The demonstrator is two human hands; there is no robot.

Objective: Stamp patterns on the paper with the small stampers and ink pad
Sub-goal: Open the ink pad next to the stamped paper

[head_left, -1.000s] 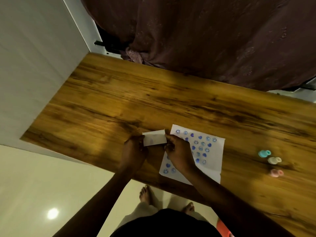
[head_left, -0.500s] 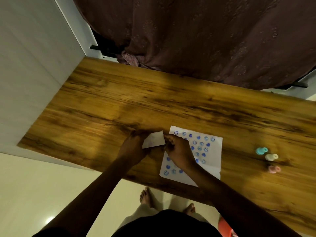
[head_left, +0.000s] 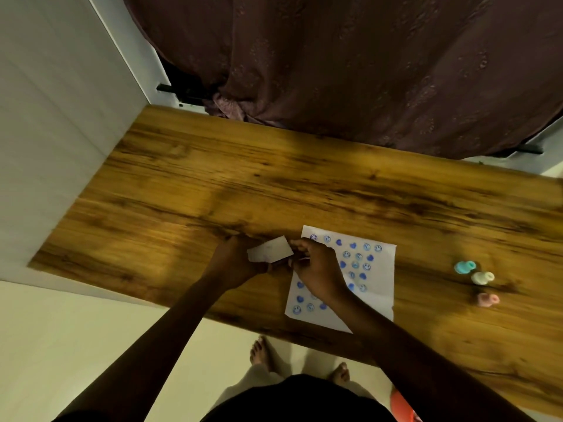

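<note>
A small pale flat rectangular piece (head_left: pixel 269 252), probably the ink pad or its lid, is pinched between left hand (head_left: pixel 234 263) and right hand (head_left: pixel 316 269), fingers closed on opposite ends, just left of the white blue-stamped paper (head_left: pixel 377 287) on the wooden bench (head_left: pixel 213 184). Three pastel stampers (head_left: pixel 475 281) are parked well right, clear of the work.
</note>
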